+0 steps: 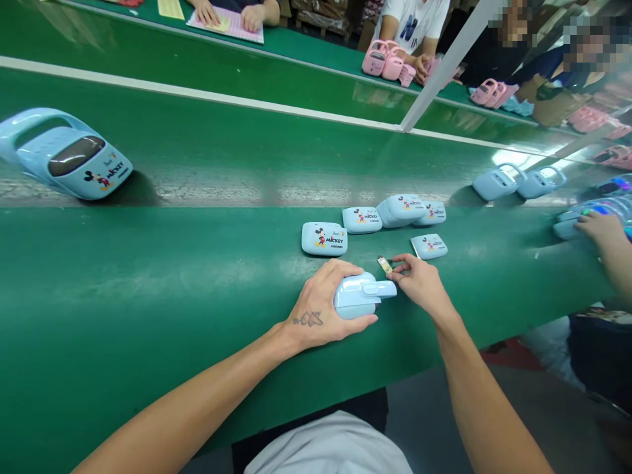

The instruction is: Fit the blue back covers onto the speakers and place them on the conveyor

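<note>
My left hand [323, 306] is wrapped round a light blue plastic device [356, 296], whose handle points right, over the green table [172, 316]. Just right of it, my right hand [417, 280] pinches a small yellowish piece [384, 264] between thumb and fingers. Beyond my hands lie several light blue cases with a mouse print: one case [324, 239] sits nearest my left hand, and another case [429, 246] is just past my right hand. A third case [362, 220] stands behind, beside an overlapping group.
A blue handled device [66, 155] is on the far strip at the left; two more [498, 182] stand there at the right. A person's hand [605, 230] touches blue devices at the right edge. People work across the line near pink devices [376, 59]. A metal post [444, 62] rises behind.
</note>
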### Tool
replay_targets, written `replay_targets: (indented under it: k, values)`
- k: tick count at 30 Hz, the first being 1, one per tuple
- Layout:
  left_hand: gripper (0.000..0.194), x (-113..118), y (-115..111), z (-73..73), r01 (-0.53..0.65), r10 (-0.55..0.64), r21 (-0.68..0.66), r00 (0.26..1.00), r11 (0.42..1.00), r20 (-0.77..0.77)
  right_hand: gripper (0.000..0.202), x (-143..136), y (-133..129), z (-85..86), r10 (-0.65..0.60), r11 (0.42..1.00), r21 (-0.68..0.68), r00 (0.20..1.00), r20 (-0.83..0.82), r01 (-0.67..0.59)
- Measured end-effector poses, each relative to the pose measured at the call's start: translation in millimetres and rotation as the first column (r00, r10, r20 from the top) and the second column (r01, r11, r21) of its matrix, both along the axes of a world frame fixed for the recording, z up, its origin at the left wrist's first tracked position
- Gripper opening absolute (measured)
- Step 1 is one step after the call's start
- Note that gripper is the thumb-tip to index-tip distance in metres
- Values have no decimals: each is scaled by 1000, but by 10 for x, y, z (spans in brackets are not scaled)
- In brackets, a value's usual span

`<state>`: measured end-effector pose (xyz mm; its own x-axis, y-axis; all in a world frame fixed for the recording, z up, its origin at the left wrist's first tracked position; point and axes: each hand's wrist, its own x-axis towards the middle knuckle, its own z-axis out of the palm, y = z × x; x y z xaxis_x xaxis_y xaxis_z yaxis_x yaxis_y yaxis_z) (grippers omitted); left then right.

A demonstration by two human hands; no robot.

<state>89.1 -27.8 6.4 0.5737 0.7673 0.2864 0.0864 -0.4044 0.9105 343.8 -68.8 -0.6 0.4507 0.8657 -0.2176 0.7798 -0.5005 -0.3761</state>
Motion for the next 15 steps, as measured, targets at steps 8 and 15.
replay_targets:
  k: [8, 15]
  values:
    - [56, 4, -2, -16, 13, -13, -4, 1000, 1000, 11, 7, -398, -235, 703, 185, 809, 584, 914, -360, 66]
    - [58, 10, 6, -66, 43, -42, -9, 998, 999, 41, 22, -923, -361, 904, 656, 667, 585, 736, -168, -462]
